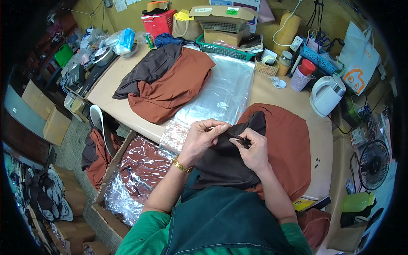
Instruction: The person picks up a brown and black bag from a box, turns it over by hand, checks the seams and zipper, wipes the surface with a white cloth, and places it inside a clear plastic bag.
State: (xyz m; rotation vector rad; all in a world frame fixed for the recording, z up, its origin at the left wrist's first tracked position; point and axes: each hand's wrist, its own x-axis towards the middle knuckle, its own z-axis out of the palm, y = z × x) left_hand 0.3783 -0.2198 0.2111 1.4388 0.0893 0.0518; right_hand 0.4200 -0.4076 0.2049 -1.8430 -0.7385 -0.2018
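Note:
A rust-brown and dark grey garment (282, 144) lies in front of me, its dark part (223, 163) hanging over the table edge against my apron. My left hand (205, 138), with a gold watch at the wrist, pinches an edge of the dark cloth between thumb and fingertips. Close beside it, my right hand (253, 151) is closed around a small dark thing at the cloth; whether that is a tool or a fold of fabric I cannot make out. Farther off, a second garment (170, 80) in the same two colours lies folded on the table.
Clear plastic bags (225, 85) are stacked mid-table. Left of me stands an open carton (111, 172) with plastic-wrapped garments (142, 163). A white kettle (325, 95), lilac basket (300, 80) and black fan (374, 165) are at right. A green basket (227, 51) holds boxes at the back.

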